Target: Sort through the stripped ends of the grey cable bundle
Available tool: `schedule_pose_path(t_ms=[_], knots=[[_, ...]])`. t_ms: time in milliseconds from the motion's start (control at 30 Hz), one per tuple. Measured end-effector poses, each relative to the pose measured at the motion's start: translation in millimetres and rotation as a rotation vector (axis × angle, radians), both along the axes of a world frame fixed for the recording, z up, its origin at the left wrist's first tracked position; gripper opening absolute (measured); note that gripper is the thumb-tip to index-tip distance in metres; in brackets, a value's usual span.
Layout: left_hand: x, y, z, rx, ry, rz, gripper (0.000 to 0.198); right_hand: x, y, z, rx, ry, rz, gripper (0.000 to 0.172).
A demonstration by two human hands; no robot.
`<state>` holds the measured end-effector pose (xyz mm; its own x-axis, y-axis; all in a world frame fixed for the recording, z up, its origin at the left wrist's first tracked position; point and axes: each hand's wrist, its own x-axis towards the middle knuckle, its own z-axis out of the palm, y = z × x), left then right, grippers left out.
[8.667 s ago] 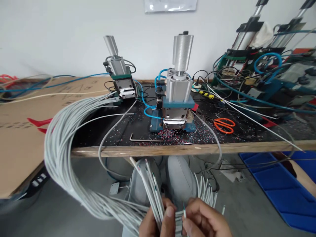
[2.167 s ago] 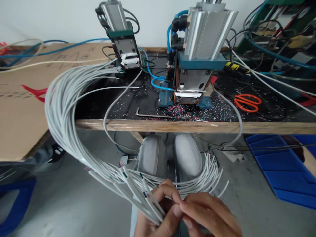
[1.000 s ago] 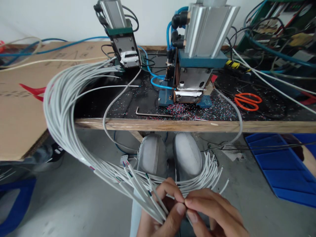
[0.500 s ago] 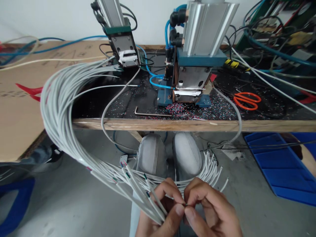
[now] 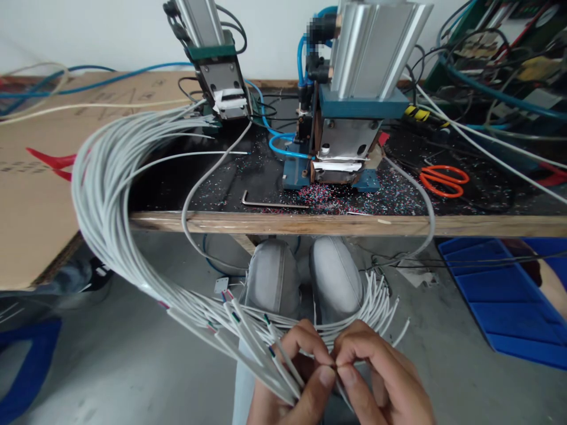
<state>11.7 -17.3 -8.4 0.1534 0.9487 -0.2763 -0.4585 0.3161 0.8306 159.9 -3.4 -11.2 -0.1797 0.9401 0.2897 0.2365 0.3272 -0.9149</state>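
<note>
A thick bundle of grey cables [image 5: 106, 195] loops from the bench top down to my lap. My left hand [image 5: 292, 383] is closed around the bundle's lower ends, thumb pressed against the fingertips. My right hand [image 5: 381, 378] pinches the tip of one cable right where the left thumb and finger meet. More cable ends [image 5: 376, 301] fan out just above my right hand. A pneumatic press with a blue base [image 5: 349, 118] stands on the bench straight ahead, and a second, smaller press [image 5: 219, 77] stands to its left.
Coloured insulation scraps litter the black bench top [image 5: 336, 198]. An Allen key [image 5: 270, 203] lies near the wooden front edge. Orange scissors [image 5: 443, 177] sit at the right among tangled wires. Cardboard [image 5: 35, 177] covers the left. A blue bin [image 5: 500, 295] stands on the floor.
My right hand's fingers have closed in tighter on the cable tip against my left thumb. The bundle and presses have stayed put.
</note>
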Motion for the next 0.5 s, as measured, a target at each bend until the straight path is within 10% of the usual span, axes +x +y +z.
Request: schedule_pose_path(t_ms=[200, 400, 500], knots=[[2.8, 3.7, 5.9, -0.017, 0.009, 0.078, 0.021, -4.0, -4.7, 3.0, -0.405, 0.312, -0.084, 0.023], [5.7, 3.7, 8.3, -0.053, 0.01, 0.119, 0.025, -0.8, -1.8, -9.7, -0.159, 0.192, 0.215, 0.01], [6.6, 1.8, 7.4, -0.052, 0.059, 0.152, 0.025, -4.7, -5.3, -13.4, -0.199, 0.223, 0.137, 0.015]])
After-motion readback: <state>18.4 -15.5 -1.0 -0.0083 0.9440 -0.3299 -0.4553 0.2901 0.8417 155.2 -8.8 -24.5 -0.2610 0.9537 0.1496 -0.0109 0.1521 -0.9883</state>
